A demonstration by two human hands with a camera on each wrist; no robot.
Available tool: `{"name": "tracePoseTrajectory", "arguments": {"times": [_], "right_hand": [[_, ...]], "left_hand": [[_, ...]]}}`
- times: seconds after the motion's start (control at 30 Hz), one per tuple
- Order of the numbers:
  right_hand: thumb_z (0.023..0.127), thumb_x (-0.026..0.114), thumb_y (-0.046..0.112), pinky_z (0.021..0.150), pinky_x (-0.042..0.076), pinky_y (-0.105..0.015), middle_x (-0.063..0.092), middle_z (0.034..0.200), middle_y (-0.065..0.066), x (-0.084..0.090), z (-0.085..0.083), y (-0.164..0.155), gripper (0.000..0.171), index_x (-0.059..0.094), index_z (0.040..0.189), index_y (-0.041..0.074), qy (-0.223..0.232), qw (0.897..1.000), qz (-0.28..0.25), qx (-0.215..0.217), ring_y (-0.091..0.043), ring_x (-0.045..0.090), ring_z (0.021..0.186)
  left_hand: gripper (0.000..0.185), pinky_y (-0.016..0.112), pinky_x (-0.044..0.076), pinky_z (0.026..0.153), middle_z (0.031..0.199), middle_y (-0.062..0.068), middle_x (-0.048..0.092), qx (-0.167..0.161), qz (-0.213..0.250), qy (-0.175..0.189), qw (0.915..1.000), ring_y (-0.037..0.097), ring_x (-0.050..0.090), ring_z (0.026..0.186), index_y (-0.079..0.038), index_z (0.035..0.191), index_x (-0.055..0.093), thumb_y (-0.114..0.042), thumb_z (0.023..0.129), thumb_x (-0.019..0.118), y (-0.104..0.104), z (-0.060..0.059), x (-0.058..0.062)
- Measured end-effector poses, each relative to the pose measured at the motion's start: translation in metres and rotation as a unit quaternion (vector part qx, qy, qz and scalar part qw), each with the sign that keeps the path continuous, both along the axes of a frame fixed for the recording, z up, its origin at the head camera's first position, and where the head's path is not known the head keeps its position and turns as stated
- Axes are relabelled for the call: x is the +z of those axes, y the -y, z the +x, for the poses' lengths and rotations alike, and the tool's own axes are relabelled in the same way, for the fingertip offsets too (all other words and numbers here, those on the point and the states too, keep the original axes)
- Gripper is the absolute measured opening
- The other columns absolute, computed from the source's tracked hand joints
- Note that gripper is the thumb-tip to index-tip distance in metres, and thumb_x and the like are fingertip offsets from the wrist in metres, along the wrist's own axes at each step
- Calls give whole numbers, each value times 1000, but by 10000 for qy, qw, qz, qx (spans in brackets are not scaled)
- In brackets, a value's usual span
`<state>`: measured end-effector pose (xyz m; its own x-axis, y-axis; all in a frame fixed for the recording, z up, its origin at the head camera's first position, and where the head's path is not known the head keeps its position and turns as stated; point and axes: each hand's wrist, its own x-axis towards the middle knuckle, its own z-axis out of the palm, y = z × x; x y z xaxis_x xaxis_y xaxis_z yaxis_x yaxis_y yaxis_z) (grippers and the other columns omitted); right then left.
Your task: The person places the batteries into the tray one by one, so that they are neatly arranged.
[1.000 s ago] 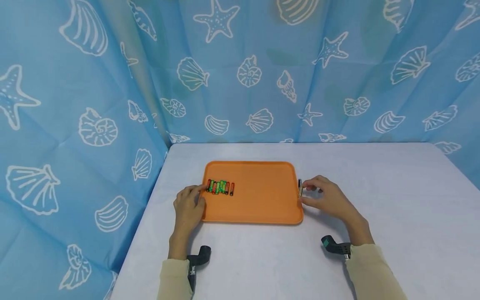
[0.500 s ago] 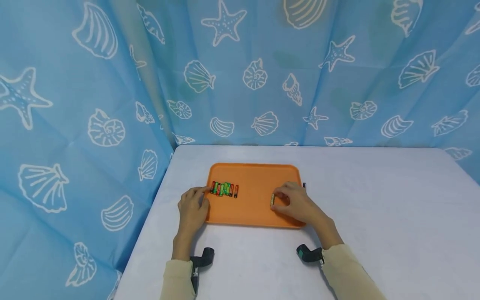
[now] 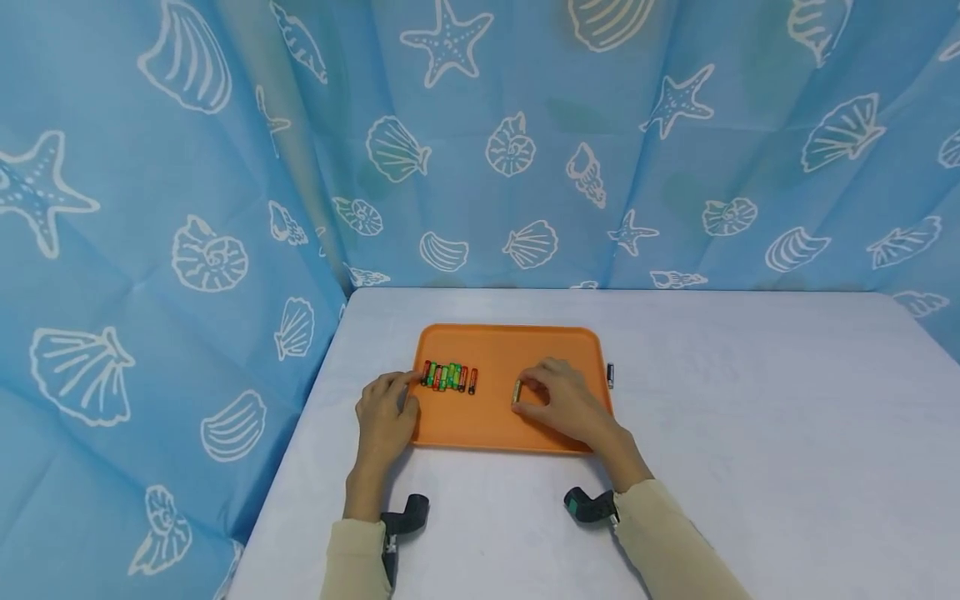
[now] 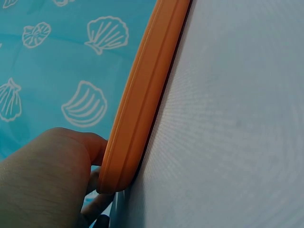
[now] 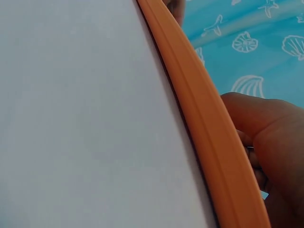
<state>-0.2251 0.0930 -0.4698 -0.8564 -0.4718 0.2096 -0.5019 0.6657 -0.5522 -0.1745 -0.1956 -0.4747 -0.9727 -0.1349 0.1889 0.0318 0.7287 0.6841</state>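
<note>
My right hand point(image 3: 564, 403) is over the middle of the orange tray point(image 3: 495, 429), pinching a gold-coloured battery point(image 3: 517, 392) lengthwise between thumb and fingers. To its left, several red and green batteries point(image 3: 446, 377) lie side by side in a row on the tray. A red one point(image 3: 473, 382) lies slightly apart at the row's right end. My left hand point(image 3: 386, 414) holds the tray's left edge, its index finger by the row. In the left wrist view the thumb meets the tray rim point(image 4: 142, 95). The tray wall point(image 5: 204, 118) hides the right fingertips and the battery in the right wrist view.
One dark and silver battery point(image 3: 611, 376) lies on the white table point(image 3: 750, 433) just right of the tray. A blue shell-patterned curtain point(image 3: 465, 167) stands behind and to the left. Each wrist carries a black camera mount point(image 3: 592, 507).
My right hand has carried the gold battery leftward from beside the tray's right edge to over its middle. The left hand stays at the tray's left edge. The view has shifted slightly.
</note>
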Motion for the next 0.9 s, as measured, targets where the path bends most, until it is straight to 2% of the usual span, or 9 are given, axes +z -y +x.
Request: {"name": "tracePoseTrajectory", "arguments": {"times": [0.27,0.9], "right_hand": [[86,79,36,86,36,-40,53,97,4,-2,-6,18,40,69,114,10,76,9998,-169,105,-16,46,94],[89,77,36,85,32,-40,50,94,3,-7,-16,44,36,67,114,12,146,9994,-258,173,-17,44,90]], "left_hand": [[36,55,17,113,132,13,55,-15,79,-106,9999,37,36,134,-11,130,66,-9,96,55,1,1,-3],[35,54,18,113,131,10,56,23,33,-144,9999,35,37,133,-14,130,66,-10,96,56,2,-1,-3]]}}
